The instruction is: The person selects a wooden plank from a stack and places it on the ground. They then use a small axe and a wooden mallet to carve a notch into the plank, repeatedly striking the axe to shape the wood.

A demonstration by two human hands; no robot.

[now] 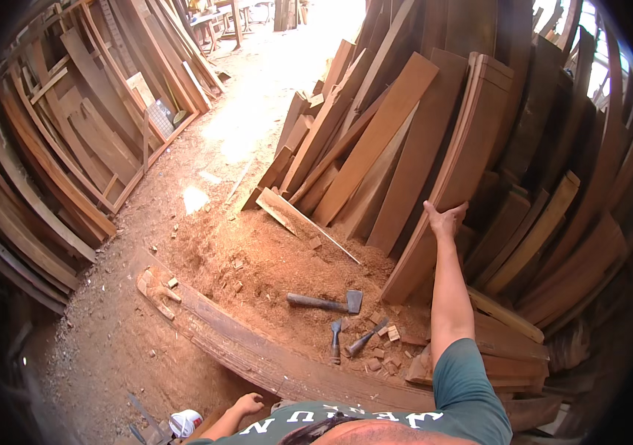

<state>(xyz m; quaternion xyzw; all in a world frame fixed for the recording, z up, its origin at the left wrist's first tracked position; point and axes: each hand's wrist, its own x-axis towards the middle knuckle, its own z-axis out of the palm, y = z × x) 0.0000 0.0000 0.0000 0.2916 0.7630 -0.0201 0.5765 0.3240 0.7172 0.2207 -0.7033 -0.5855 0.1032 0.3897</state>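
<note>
My right arm reaches forward, and my right hand (pixel 446 219) grips a tall brown wooden plank (pixel 462 148) with grooved edges. The plank leans among other boards, its lower end on the sawdust. Low at the front, close to my body, my left hand (pixel 248 403) has its fingers loosely bent, with nothing seen in it. On the wood shavings between me and the boards lie a hatchet (pixel 320 302) with a dark head, a chisel (pixel 336 343) and a second chisel-like tool (pixel 367 337). Several small wood blocks (pixel 392 334) are scattered beside them.
A long thick timber (pixel 257 354) crosses in front of me, with a pale wooden piece (pixel 158 291) at its left end. Stacked boards (pixel 398 133) lean on the right, more boards (pixel 72 141) on the left. A white tub (pixel 184 423) stands at lower left.
</note>
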